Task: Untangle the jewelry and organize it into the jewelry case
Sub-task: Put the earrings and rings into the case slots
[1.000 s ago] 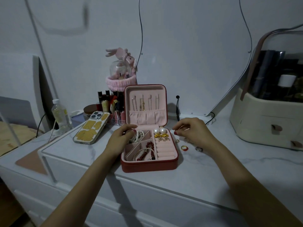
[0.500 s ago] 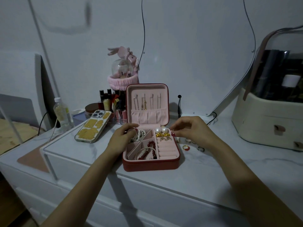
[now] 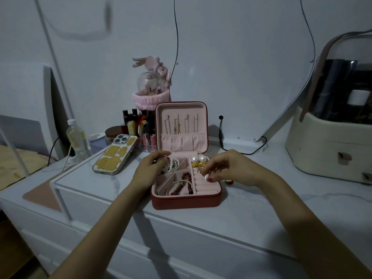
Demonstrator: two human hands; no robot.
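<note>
A red jewelry case (image 3: 185, 202) with pink lining stands open on the white dresser top. Its compartments hold a pearl strand (image 3: 173, 164), a red bead bracelet (image 3: 186, 183) with a silver bangle, and pearl and gold earrings (image 3: 198, 161). Thin necklaces (image 3: 178, 125) hang in the lid. My left hand (image 3: 150, 170) rests on the case's left rim, fingers curled over the pearl compartment. My right hand (image 3: 227, 168) hovers over the ring rolls (image 3: 203, 184) and pinches a small pale ring (image 3: 206, 176). A red ring (image 3: 229, 181) lies on the dresser, partly hidden behind my right hand.
A phone (image 3: 114, 156) in a biscuit-pattern case lies left of the jewelry case. Behind it stand lipsticks (image 3: 138, 125), a clear bottle (image 3: 77, 140) and a pink glass-dome ornament (image 3: 151, 85). A cream cosmetic organizer (image 3: 330, 146) fills the right side. A black cable (image 3: 221, 129) runs along the wall.
My right hand has moved left from the rings on the dresser to above the case's ring rolls, now pinching a small ring. My left hand has stayed on the case.
</note>
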